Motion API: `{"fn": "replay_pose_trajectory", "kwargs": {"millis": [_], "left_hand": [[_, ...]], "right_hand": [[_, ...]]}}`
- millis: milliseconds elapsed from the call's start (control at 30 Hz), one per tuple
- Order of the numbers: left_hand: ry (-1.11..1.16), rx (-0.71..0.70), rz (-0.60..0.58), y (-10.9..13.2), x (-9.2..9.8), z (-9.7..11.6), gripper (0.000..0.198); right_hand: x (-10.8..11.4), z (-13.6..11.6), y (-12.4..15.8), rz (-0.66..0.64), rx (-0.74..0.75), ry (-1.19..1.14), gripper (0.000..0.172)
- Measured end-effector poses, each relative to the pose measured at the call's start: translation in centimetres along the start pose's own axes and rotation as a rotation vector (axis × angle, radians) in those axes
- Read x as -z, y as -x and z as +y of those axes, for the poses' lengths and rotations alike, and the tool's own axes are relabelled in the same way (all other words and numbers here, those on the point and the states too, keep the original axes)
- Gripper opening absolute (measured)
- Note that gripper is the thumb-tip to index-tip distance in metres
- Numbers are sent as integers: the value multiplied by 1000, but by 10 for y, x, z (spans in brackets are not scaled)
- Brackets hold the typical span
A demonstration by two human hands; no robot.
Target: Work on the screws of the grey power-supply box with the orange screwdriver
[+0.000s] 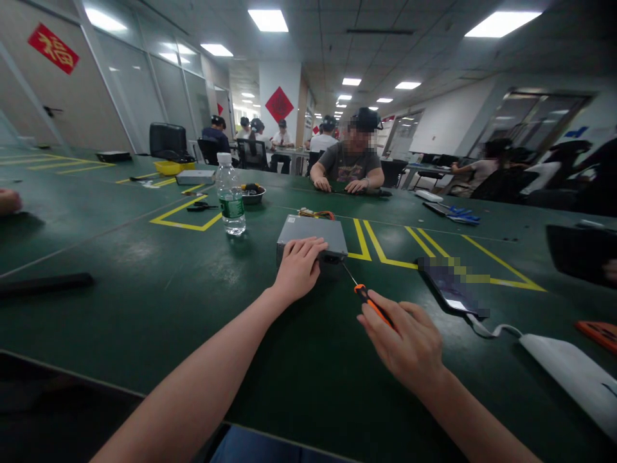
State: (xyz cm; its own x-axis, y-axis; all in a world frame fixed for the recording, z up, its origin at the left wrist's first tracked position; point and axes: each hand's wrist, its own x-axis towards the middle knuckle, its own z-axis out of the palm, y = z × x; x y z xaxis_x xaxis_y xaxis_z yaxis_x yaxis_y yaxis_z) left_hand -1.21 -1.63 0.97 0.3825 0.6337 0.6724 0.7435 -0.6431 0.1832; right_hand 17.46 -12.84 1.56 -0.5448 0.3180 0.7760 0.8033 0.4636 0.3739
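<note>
A grey metal computer power supply point(315, 233) sits on the green table in front of me, with coloured cables point(318, 214) bunched at its far side. My left hand point(299, 260) lies over its near left part, fingers stretched out along the top. In my right hand point(405, 331) is an orange-and-black screwdriver point(373, 304), gripped by the handle. Its thin shaft points up and left, and the tip is at the lower right corner of the power supply's near face. Whether the tip sits in a screw is too small to tell.
A water bottle point(232, 196) stands left of the power supply, near a metal bowl point(253, 193). To the right lie a phone point(450, 289) and a white power bank point(569, 370) joined by a cable. Across the table sits a person point(347, 161). Yellow tape point(187, 226) marks the tabletop.
</note>
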Motion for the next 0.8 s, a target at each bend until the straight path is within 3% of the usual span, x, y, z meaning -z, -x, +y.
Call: {"fn": "replay_pose_trajectory", "kwargs": {"millis": [200,367,567,700,800], "left_hand": [[5,-6,10,0,-1,0,40],[13,-6,9,0,-1,0,39],[6,-5,3,0,-1,-1,38],[10,-11,15,0,-1,-1,38],[6,-10,22,0,-2,-1,39]], "right_hand": [[-2,-13,1,-92,-13,-30,15],[-7,-16,1,-164,127,-109,28],[-5,-3,3,-47,75,-13,18],[-4,-3,6,-74,45,-31,17],[-6,-6,9,-109,71,-39,27]]}}
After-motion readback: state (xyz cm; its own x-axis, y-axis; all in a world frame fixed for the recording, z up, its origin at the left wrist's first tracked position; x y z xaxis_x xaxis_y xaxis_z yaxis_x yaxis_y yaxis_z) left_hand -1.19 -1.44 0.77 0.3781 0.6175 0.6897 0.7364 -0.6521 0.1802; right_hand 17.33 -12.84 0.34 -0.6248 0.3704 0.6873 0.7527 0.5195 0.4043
